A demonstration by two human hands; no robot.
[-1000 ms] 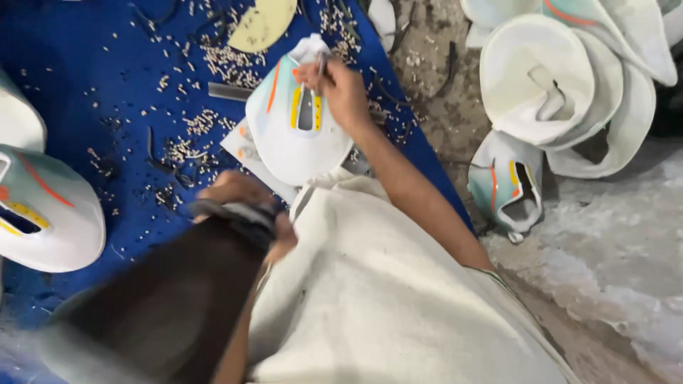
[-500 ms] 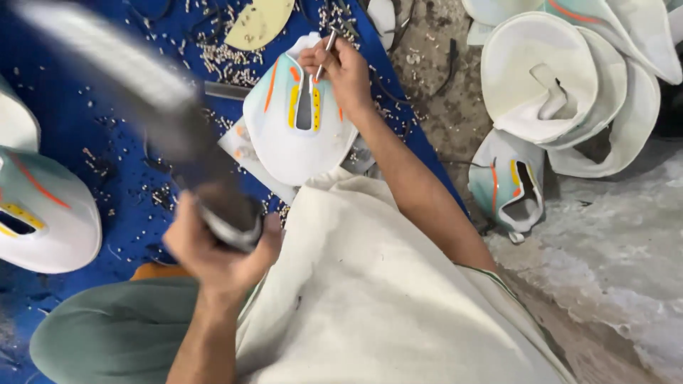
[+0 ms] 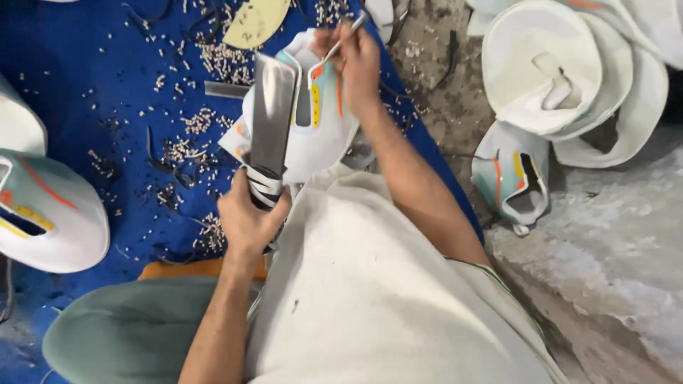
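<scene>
White shoe upper [image 3: 313, 121] with mint, orange and yellow trim, propped on the lap over the blue mat [image 3: 92, 92]. Left hand [image 3: 249, 217] clenched round a flat blade's [image 3: 272, 117] taped handle, right hand [image 3: 356, 60] pinching a thin tool [image 3: 340, 39] at its top.

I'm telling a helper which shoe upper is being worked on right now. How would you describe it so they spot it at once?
Start at the blue mat strewn with small pale bits. At its right edge, above the cream cloth, lies a white shoe upper with orange and yellow stripes. Unlike the other uppers, it has the right hand on its top and the flat metal blade held by the left hand across it.
</scene>
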